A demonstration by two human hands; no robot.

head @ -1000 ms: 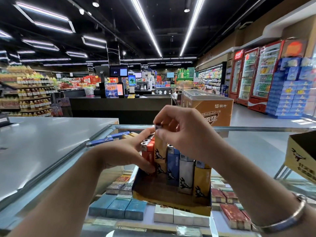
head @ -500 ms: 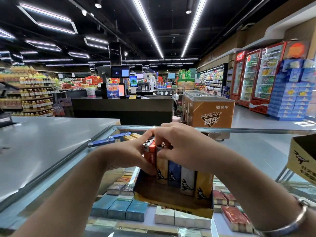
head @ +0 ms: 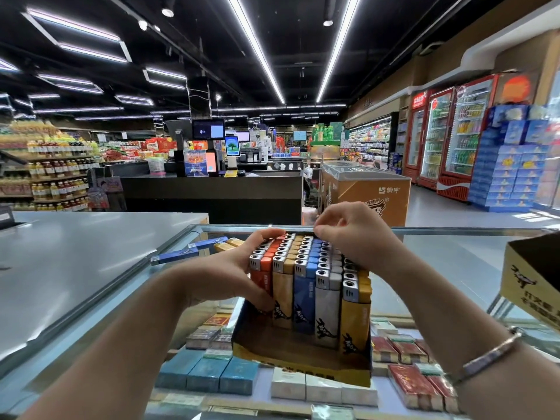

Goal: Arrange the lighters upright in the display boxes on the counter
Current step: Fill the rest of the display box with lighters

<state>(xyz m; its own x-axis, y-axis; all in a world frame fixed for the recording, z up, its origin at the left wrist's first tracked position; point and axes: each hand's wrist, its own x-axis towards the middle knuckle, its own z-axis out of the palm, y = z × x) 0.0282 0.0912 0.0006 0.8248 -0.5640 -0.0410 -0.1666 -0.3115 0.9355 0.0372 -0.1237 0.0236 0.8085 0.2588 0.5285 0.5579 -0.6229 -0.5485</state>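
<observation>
**Lighters packed in rows on the glass counter**

A supermarket stretches out under long strip lights, with a dark checkout desk [head: 212, 192] at twelve o'clock and red drink coolers [head: 454, 131] towards two o'clock. In front of me runs a glass counter [head: 454, 268] with cigarette packs [head: 206, 377] shelved beneath it.

On the glass sits an open display box [head: 300, 356], yellow-edged with a brown floor. The lighters [head: 306, 286] stand upright in it in five colour files: orange, tan, blue, white and yellow from left to right, each file running back towards twelve o'clock. The near part of the box floor is bare.

The left hand [head: 230, 274] is at nine o'clock of the block, fingers curled over the tops of the orange file and thumb pressed low against the front orange lighter. The right hand [head: 354, 234] hovers over the far right corner at one o'clock, fingers bent with thumb and forefinger drawn close together; whether they grip a lighter I cannot tell. A bracelet [head: 488, 356] circles that wrist.

At three o'clock, the corner of a second box [head: 530, 280] juts into view. At ten o'clock, blue packs [head: 188, 250] lie flat on the glass.
</observation>
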